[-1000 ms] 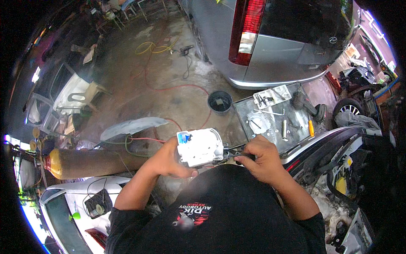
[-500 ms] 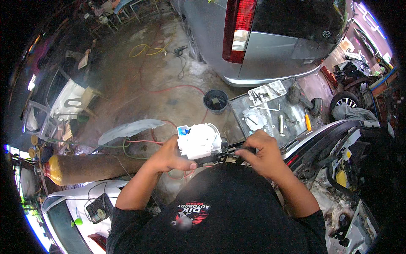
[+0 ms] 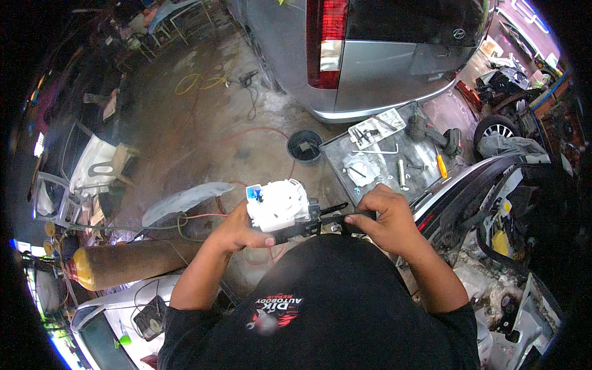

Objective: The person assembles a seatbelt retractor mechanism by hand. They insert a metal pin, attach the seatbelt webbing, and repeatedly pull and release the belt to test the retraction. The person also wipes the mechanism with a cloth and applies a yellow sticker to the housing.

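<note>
My left hand (image 3: 235, 229) is closed around the left side of a white plastic mechanism housing (image 3: 280, 206), its thumb along the near edge. A blue piece (image 3: 253, 192) sits in the housing's far left corner. Black parts run along the housing's near and right sides, and a black bar (image 3: 330, 223) sticks out to the right. My right hand (image 3: 388, 217) pinches the end of that bar between thumb and curled fingers. Glare washes out the housing's detail. Both hands are just in front of my black shirt.
Ahead right, a tray table (image 3: 385, 161) holds a parts case (image 3: 376, 127), hex key (image 3: 376, 152), cordless tool (image 3: 431, 132) and yellow-handled tool (image 3: 441, 166). Beside it are a black bucket (image 3: 304, 147) and silver van (image 3: 394, 68). A gas cylinder (image 3: 129, 262) lies left; hoses cross the floor.
The view has shifted slightly. A thin black piece now stands out from the bar near my right hand, whose fingers have changed position on it. My left hand keeps its hold.
</note>
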The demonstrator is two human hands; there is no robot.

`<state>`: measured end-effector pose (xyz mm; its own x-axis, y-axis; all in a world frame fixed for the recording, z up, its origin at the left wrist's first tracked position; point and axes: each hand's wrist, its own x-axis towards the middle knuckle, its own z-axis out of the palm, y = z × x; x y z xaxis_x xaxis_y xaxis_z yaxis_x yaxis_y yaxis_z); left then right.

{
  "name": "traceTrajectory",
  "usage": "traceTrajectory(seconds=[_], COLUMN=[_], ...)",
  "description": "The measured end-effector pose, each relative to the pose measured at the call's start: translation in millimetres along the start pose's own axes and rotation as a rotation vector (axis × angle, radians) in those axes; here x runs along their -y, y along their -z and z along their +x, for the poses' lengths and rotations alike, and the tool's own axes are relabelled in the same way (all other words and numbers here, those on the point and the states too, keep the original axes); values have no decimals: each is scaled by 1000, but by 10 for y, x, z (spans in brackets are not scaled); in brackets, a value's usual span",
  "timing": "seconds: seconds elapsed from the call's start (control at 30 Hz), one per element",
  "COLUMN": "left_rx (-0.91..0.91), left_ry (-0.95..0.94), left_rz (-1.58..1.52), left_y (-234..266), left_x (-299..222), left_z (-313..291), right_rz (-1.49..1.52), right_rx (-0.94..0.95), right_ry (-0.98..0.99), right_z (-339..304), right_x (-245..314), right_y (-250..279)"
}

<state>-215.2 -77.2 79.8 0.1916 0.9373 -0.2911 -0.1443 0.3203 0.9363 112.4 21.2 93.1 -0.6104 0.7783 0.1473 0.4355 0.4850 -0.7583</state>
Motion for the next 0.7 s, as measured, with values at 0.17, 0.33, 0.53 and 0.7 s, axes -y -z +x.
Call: traceTrajectory(seconds=[0.17,0.33,0.53,0.7], left_rx=[54,84,81,32], left_ry=[8,38,91,108], left_rz=[-24,-93,-310,-208], left_y=[-20,-42,-215,-212], left_x=[21,81,52,69], left_z=[54,118,203,251], right_rz=[19,-13,32,20], right_rx=[13,13,47,85], right_ry=[55,93,-8,22], right_z=[-32,-4,-21,11], right_x=[22,87,57,-53], right_y=[1,-13,-145,-233])
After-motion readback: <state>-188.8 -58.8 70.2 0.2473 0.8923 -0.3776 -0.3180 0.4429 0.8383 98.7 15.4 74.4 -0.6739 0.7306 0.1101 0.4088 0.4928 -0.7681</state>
